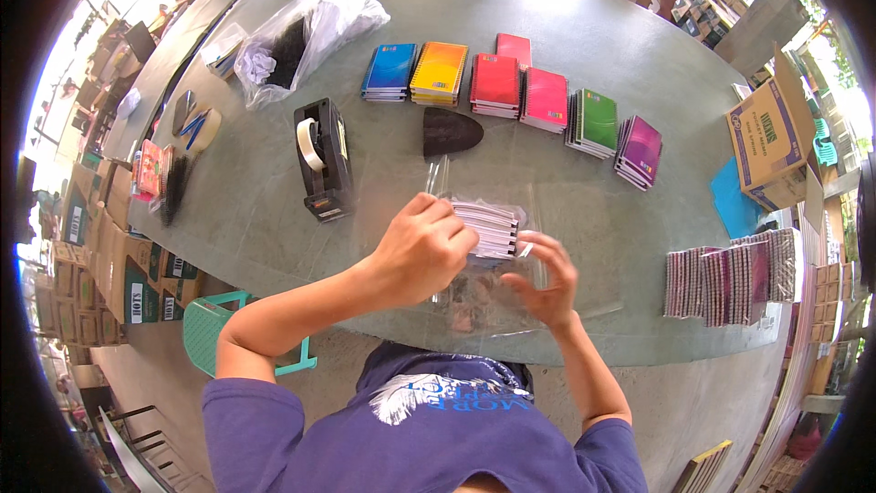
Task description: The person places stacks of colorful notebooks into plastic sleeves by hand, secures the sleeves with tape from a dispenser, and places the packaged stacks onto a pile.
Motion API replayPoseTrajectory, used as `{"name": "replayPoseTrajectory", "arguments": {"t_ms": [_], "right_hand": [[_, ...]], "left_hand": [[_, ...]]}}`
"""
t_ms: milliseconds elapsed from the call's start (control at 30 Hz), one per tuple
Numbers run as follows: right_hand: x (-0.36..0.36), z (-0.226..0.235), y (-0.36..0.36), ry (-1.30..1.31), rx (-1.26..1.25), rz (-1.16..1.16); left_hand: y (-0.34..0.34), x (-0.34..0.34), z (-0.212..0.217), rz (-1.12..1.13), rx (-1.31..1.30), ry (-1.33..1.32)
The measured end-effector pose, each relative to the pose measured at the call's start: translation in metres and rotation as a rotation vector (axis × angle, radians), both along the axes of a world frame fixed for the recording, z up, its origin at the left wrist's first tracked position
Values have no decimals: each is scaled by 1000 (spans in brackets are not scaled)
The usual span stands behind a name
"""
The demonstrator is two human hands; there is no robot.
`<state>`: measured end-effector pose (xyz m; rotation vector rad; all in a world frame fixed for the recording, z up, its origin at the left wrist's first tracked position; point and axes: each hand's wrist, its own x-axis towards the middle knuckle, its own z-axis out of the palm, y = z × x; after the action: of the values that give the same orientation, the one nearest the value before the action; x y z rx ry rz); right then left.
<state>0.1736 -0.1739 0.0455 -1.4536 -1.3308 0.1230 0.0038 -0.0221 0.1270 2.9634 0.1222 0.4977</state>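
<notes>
At the far left of the grey-green bench (566,18) we see brown cartons (100,265) stacked on the floor, and on the bench edge a flat red packet (149,167) with dark combs beside it. Next comes one crumpled clear plastic bag (306,32) with something dark inside, then one black tape dispenser (322,160) carrying a pale roll. Along the back we count seven spiral notebooks (511,82) or small piles of them: blue, orange, three red or pink, green, purple. In front of them lies one dark rounded piece (451,131). Our left hand (424,251) is curled tight over a stack of white-edged notebooks (490,226), gripping its left end, at the middle of the bench near its front edge. The stack sits in a clear plastic sleeve (484,297). Our right hand (546,281) is half open, fingers spread, pinching the sleeve just beside the stack. Further right one row of wrapped notebook packs (730,276) lies on the bench, and an open brown carton (771,132) with a dark label stands behind it.
</notes>
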Motion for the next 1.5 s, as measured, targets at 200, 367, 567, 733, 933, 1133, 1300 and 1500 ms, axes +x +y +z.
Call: {"name": "replayPoseTrajectory", "arguments": {"t_ms": [200,367,567,733,933,1133,1300,1500], "right_hand": [[2,0,11,-474,-138,105],[3,5,19,-566,-102,151],[-5,-6,16,-591,-95,128],[-13,-18,15,-400,-98,84],[-13,-7,18,-504,-91,84],[-18,2,16,-698,-78,-113],[-11,3,21,-620,-76,33],[-3,14,23,-559,-171,155]], "left_hand": [[-16,-41,20,-379,292,23],[39,-12,21,-210,266,-91],[45,42,14,-387,87,115],[41,62,7,-449,141,214],[36,67,20,-360,244,294],[59,27,38,95,-342,-132],[32,26,-20,219,-1043,-353],[10,-28,-69,226,-255,-221]]}}
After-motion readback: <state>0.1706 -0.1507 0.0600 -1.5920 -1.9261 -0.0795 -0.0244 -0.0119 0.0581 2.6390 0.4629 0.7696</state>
